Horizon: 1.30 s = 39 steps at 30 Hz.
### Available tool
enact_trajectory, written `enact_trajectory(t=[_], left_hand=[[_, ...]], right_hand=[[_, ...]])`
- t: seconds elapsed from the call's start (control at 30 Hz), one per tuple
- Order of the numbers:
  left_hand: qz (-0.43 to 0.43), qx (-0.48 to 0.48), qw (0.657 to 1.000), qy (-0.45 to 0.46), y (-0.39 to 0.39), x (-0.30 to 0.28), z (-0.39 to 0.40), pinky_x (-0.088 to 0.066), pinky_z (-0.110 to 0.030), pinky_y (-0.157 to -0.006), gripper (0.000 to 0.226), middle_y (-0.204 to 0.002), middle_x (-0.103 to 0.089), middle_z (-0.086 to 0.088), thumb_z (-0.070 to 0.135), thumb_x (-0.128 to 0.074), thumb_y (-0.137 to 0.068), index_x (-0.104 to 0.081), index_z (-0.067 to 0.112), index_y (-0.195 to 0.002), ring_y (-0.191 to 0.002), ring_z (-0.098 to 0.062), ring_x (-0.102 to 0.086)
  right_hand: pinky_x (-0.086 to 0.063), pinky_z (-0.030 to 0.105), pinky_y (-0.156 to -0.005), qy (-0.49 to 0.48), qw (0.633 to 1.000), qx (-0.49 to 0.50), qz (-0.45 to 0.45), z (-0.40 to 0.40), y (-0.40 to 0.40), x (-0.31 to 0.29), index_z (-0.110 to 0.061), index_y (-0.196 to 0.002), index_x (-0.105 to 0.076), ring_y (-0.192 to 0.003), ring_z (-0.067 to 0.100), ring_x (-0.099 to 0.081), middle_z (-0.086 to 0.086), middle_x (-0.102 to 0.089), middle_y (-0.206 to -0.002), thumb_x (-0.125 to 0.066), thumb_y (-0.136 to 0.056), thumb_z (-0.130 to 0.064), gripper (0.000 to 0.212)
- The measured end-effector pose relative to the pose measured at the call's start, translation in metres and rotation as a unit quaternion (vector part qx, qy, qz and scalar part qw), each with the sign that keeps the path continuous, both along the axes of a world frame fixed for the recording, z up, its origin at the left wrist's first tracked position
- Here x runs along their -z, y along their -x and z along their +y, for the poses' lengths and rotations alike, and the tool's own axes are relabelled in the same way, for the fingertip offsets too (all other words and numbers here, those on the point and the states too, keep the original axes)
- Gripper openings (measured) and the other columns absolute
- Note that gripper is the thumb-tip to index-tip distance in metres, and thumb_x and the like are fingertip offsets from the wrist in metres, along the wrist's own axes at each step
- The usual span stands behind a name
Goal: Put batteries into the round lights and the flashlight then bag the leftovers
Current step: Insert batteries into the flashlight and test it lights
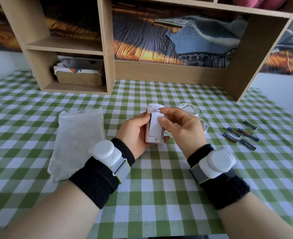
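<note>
My left hand (135,133) grips a white flashlight (155,138) above the middle of the table, back side up. My right hand (182,128) pinches its white battery cover (153,125), which lies slightly askew on the flashlight's back. Behind my right hand stand two white round lights: one (189,109) at the back, the other (204,125) mostly hidden by the hand. Several blue batteries (240,133) lie loose on the cloth to the right. A frosted plastic bag (76,140) lies flat to the left.
A green-and-white checked cloth (151,195) covers the table. A wooden shelf unit (107,49) stands along the back, with a woven basket (79,77) in its lower left compartment.
</note>
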<state>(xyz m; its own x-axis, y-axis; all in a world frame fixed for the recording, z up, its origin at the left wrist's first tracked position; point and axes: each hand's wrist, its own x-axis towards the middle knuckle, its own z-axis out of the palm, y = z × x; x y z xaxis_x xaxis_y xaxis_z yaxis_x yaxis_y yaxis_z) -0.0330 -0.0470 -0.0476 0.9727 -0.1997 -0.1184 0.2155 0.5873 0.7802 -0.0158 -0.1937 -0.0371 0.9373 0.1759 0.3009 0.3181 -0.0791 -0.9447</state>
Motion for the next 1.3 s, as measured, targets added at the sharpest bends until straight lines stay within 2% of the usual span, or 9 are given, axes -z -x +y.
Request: enact_trajectory(t=[0.2,0.33,0.6,0.73,0.9,1.0,1.07,1.2,1.3], left_hand=[[-0.034,0.001,0.999,-0.015,0.003,-0.003,0.0,-0.057,-0.043,-0.074,0.038,-0.118,-0.067,-0.016,0.023,-0.048,-0.096,-0.06,0.008,-0.128,-0.1,-0.031,-0.064],[-0.042,-0.006,0.999,-0.02,0.005,-0.003,-0.003,-0.057,-0.043,-0.069,0.034,-0.109,-0.07,-0.015,0.017,-0.05,-0.096,-0.061,0.008,-0.126,-0.093,-0.03,-0.067],[-0.061,-0.002,0.998,-0.033,0.006,-0.002,-0.003,-0.058,-0.041,-0.065,0.029,-0.097,-0.074,-0.009,0.011,-0.044,-0.097,-0.064,0.012,-0.118,-0.086,-0.023,-0.072],[-0.062,-0.011,0.997,-0.044,0.007,-0.004,-0.005,-0.058,-0.038,-0.06,0.029,-0.093,-0.075,-0.008,0.008,-0.042,-0.099,-0.064,0.012,-0.117,-0.08,-0.021,-0.073],[-0.049,-0.017,0.998,-0.031,0.006,-0.003,-0.006,-0.059,-0.045,-0.071,0.034,-0.122,-0.065,-0.022,0.009,-0.043,-0.099,-0.06,0.009,-0.129,-0.099,-0.032,-0.066],[-0.039,-0.01,0.999,-0.006,0.006,-0.005,-0.006,-0.054,-0.046,-0.087,0.043,-0.132,-0.062,-0.017,0.009,-0.036,-0.098,-0.054,0.012,-0.137,-0.115,-0.033,-0.061],[-0.056,-0.005,0.998,-0.019,0.008,-0.009,-0.009,-0.047,-0.045,-0.098,0.041,-0.13,-0.065,-0.014,0.009,-0.038,-0.098,-0.056,0.015,-0.135,-0.122,-0.03,-0.059],[-0.083,-0.021,0.994,-0.061,0.012,-0.013,-0.009,-0.049,-0.04,-0.094,0.039,-0.124,-0.069,-0.01,0.013,-0.059,-0.086,-0.064,0.016,-0.125,-0.118,-0.026,-0.063],[-0.087,-0.033,0.99,-0.106,0.011,-0.012,-0.007,-0.047,-0.042,-0.095,0.046,-0.123,-0.068,-0.011,0.014,-0.069,-0.082,-0.065,0.014,-0.128,-0.114,-0.027,-0.063]], right_hand=[[-0.059,0.036,-0.053,0.023,0.999,0.007,-0.026,0.004,0.002,0.002,-0.026,-0.107,-0.069,-0.071,0.002,-0.054,-0.001,-0.049,-0.089,-0.071,-0.088,-0.015,0.022],[-0.054,0.021,-0.055,-0.02,1.0,-0.007,0.002,0.002,-0.001,0.004,-0.028,-0.11,-0.06,-0.07,0.002,-0.054,-0.003,-0.05,-0.093,-0.072,-0.086,-0.011,0.032],[-0.054,0.024,-0.061,-0.009,1.0,-0.005,0.002,0.0,-0.002,0.009,-0.022,-0.09,-0.07,-0.074,0.012,-0.058,0.019,-0.062,-0.096,-0.073,-0.086,-0.014,0.009],[-0.055,0.03,-0.057,0.006,1.0,-0.013,-0.008,0.0,-0.004,0.01,-0.026,-0.097,-0.067,-0.077,0.011,-0.055,0.0,-0.054,-0.095,-0.073,-0.087,-0.014,0.016],[-0.051,0.03,-0.053,-0.035,0.999,-0.025,0.021,-0.002,-0.008,0.012,-0.025,-0.108,-0.061,-0.077,0.011,-0.054,-0.003,-0.051,-0.093,-0.073,-0.086,-0.014,0.027],[-0.052,0.026,-0.06,-0.06,0.998,-0.018,0.031,-0.003,-0.007,0.01,-0.028,-0.112,-0.06,-0.078,0.011,-0.058,0.002,-0.054,-0.095,-0.071,-0.087,-0.021,0.029],[-0.053,0.021,-0.065,-0.038,0.999,-0.003,0.032,-0.006,-0.004,0.002,-0.026,-0.121,-0.057,-0.079,0.006,-0.063,0.0,-0.059,-0.097,-0.068,-0.091,-0.026,0.032],[-0.057,0.024,-0.075,0.072,0.997,-0.005,0.019,-0.01,-0.001,-0.013,-0.03,-0.127,-0.057,-0.09,0.006,-0.068,-0.001,-0.068,-0.105,-0.068,-0.087,-0.045,0.044],[-0.051,0.018,-0.067,0.065,0.997,-0.02,0.041,-0.02,-0.001,-0.027,-0.02,-0.123,-0.057,-0.076,0.003,-0.067,0.0,-0.071,-0.096,-0.069,-0.09,-0.028,0.036]])
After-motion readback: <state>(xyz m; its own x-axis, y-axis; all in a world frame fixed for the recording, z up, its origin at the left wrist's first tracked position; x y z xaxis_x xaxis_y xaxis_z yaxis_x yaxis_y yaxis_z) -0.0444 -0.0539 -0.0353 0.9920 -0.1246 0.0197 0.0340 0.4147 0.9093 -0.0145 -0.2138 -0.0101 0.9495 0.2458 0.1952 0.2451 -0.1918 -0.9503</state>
